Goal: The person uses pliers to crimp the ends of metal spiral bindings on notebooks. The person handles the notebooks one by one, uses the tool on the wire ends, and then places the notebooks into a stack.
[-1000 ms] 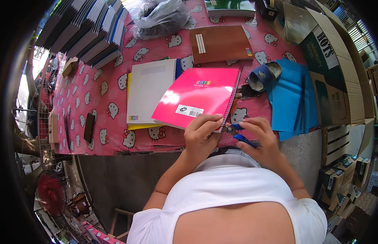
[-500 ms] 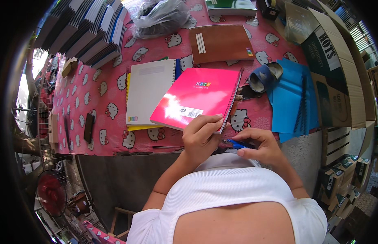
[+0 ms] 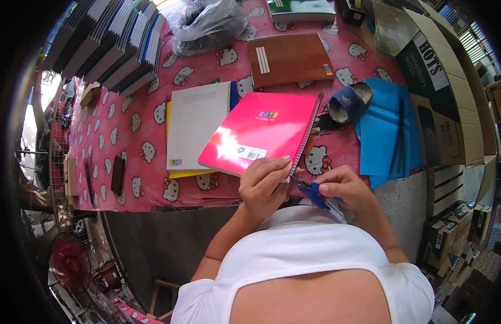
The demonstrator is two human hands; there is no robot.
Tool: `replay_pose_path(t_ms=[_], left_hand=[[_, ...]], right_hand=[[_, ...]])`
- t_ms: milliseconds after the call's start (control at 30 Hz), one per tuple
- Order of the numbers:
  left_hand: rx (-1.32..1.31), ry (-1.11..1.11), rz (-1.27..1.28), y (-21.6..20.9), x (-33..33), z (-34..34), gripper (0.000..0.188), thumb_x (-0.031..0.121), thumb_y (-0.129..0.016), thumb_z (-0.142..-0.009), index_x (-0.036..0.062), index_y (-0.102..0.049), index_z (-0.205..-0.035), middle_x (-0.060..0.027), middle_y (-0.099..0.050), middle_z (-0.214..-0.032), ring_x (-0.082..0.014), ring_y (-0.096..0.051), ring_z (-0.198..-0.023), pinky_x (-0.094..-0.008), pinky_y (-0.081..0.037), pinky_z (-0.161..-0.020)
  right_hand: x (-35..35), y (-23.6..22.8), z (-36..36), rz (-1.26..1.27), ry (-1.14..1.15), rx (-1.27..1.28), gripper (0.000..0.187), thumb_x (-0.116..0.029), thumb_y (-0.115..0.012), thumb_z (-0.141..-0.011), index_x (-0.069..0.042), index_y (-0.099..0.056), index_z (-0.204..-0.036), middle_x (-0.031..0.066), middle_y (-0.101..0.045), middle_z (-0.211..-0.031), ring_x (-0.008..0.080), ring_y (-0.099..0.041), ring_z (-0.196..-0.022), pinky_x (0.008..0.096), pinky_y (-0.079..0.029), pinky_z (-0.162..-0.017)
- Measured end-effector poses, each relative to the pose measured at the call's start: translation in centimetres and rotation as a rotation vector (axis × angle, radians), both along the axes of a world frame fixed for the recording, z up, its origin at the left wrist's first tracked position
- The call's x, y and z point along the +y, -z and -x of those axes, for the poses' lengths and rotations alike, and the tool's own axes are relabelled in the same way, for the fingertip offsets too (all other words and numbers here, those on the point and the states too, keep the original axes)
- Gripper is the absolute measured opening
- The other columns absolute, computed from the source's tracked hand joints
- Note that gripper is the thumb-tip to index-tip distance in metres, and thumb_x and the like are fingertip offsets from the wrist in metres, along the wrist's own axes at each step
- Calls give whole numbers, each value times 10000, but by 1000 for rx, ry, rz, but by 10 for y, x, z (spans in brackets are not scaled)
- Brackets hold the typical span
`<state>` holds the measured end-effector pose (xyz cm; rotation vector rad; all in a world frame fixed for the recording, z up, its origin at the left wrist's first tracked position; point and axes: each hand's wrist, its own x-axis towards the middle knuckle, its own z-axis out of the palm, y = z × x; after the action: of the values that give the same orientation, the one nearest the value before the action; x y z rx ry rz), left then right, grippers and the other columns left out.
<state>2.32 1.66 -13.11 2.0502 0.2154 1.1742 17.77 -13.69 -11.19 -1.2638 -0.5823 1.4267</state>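
Note:
A pink spiral notebook point(image 3: 264, 127) lies slanted near the table's front edge, its coil along the right side. My left hand point(image 3: 265, 183) is closed on its lower right corner, fingers over the cover. In my right hand point(image 3: 346, 186) is a pair of blue-handled pliers point(image 3: 314, 191), its metal jaws at the bottom end of the coil. Whether the jaws grip the wire is too small to tell. Partly under the pink notebook lies a white notebook point(image 3: 199, 124), with yellow and blue covers showing beneath it.
A brown notebook point(image 3: 291, 59) lies farther back. Blue sheets with loose coils point(image 3: 388, 129) and a dark blue round container point(image 3: 347, 102) sit right, beside an open carton point(image 3: 439, 102). Stacked notebooks point(image 3: 107, 46) and a plastic bag point(image 3: 210, 27) stand far left on the pink table cover point(image 3: 121, 178).
My right hand has turned the blue-handled pliers and brought their jaws to the coil's lower end. My left hand still holds the notebook's corner.

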Motion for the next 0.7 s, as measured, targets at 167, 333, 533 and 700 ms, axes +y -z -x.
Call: replay_pose_path(t_ms=[167,333,533,700], left_hand=[[-32,-7,-223,-14,26,2,173,-100,-715,-681,-33,-660,-830,-150,-678,-918,-277,-668,-814,-361,-549,-733],[-333,-579,196,-16,95,32,195,53,-711,-822,48,-521,-867,-75,-611,-980,-148,-599,-776,-303,-533,-678],[-656,-857,928,58,166,113,245,158,-693,-866,57,-471,-839,-56,-567,-908,-141,-563,-796,-288,-513,-698],[-118,-1152,901,113,173,159,387,259,-759,-808,24,-505,-979,-107,-578,-998,-196,-575,-913,-349,-500,-829]], right_hand=[[11,-1,6,-33,-73,330,351,-131,-726,-814,50,-616,-1094,165,-670,-977,172,-642,-916,291,-518,-802],[-14,54,-76,132,615,-1223,391,-201,-774,-746,-19,-630,-1061,107,-644,-1041,228,-614,-970,346,-479,-860],[-36,112,-127,427,356,-1776,446,-285,-782,-705,-37,-644,-1048,162,-578,-1190,327,-530,-1109,442,-362,-987],[87,60,-125,-192,321,-1484,355,-126,-743,-706,-45,-641,-1037,150,-537,-1255,359,-493,-1144,435,-404,-966]])
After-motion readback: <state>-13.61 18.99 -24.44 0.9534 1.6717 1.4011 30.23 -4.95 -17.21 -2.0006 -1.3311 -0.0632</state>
